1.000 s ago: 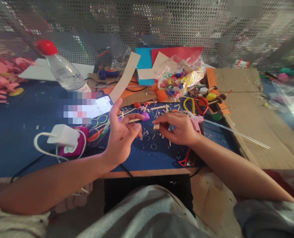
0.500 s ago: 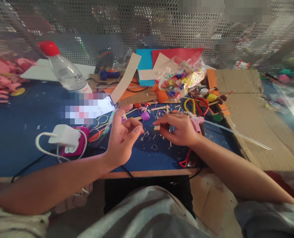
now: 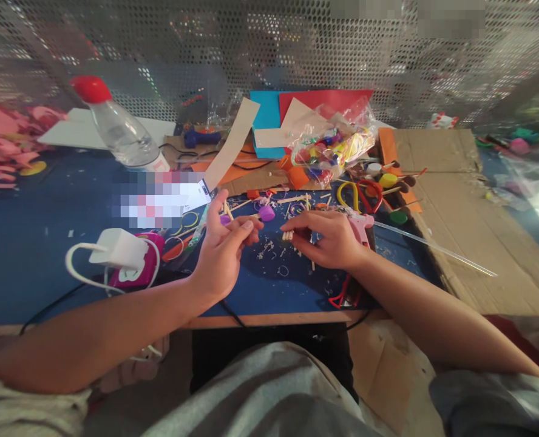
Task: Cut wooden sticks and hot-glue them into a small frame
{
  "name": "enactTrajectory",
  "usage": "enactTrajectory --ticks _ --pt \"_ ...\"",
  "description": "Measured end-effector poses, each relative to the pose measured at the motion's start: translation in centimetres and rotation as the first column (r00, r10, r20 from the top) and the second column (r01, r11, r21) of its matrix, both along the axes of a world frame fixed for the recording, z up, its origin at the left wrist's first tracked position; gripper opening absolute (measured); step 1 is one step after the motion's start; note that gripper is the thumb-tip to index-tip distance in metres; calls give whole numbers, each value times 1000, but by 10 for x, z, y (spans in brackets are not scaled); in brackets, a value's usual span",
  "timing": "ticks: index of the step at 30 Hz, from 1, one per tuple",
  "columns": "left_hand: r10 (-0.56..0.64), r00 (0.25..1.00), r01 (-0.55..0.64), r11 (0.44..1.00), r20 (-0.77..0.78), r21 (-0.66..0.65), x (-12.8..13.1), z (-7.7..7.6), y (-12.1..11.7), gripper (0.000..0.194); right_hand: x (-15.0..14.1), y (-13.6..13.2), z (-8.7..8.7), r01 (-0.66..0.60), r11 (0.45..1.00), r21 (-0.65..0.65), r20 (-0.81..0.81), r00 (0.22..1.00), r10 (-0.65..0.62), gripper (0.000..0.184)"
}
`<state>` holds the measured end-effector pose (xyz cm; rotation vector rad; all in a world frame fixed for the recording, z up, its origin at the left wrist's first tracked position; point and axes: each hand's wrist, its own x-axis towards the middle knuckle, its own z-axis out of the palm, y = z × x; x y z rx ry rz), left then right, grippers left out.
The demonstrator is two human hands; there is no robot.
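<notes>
My right hand [image 3: 326, 238] pinches a small row of short pale wooden stick pieces [image 3: 288, 235] between thumb and fingers, above the blue tabletop [image 3: 269, 291]. To its left, my left hand [image 3: 226, 249] has its thumb pressed against curled fingers while one finger points up. Whatever those fingertips may hold is too small to make out. A gap separates the two hands. Behind them lie a purple cap [image 3: 266, 213] and loose wooden sticks [image 3: 294, 199]. Small pale scraps [image 3: 269, 249] are scattered below. A pink glue gun [image 3: 363, 227] is partly hidden behind my right hand.
At left are a red-capped bottle [image 3: 124, 133], a lit phone [image 3: 192, 197] and a white charger [image 3: 119, 252] in a magenta block. Scissors [image 3: 365, 194], a plastic bag of colourful pieces [image 3: 333, 145] and cardboard [image 3: 501, 230] lie at the back and right. A clear rod [image 3: 433, 249] overlaps the cardboard.
My left hand's thumb and fingers have closed together, and the hand has turned slightly. My right hand keeps its pinch on the stick pieces, almost unmoved.
</notes>
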<state>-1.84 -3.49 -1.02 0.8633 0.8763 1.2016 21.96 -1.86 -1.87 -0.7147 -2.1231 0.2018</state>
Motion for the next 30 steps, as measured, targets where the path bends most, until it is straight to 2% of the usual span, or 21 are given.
enactTrajectory --ticks 4,6,8,10,12,14,19,22,28,30 --pt "2 1000 -1 1000 20 -26 0 0 2 114 0 0 -1 9 1000 -10 -4 1000 -9 11" --pt "16 999 -13 998 39 -66 0 1 4 112 0 0 -2 14 1000 -14 -8 1000 -14 11" --pt "11 999 -7 994 45 -109 1 1 5 101 0 0 -3 18 1000 -13 -12 1000 -18 11" --pt "-13 999 17 991 35 -129 1 1 6 81 -1 0 -4 18 1000 -11 -20 1000 -18 10" --pt "-41 999 42 993 13 -113 1 1 6 62 -1 0 -4 30 999 -22 -37 999 -30 9" --pt "-71 997 70 996 -20 -56 2 -1 6 53 -2 -1 -5 57 997 -54 -49 997 -60 8" --pt "-159 983 169 979 -92 118 1 -4 2 50 -1 -1 -6 74 988 -136 -48 996 -81 10" --pt "-202 974 215 965 -101 151 -1 -6 1 47 -1 0 -6 59 985 -160 -45 997 -67 10" --pt "-357 933 359 933 -53 35 -1 -3 2 54 -1 1 -3 -27 985 -172 -28 999 23 11" --pt "-371 928 371 928 -23 -18 -1 -3 3 57 -1 2 -3 -75 979 -190 -26 997 71 12"
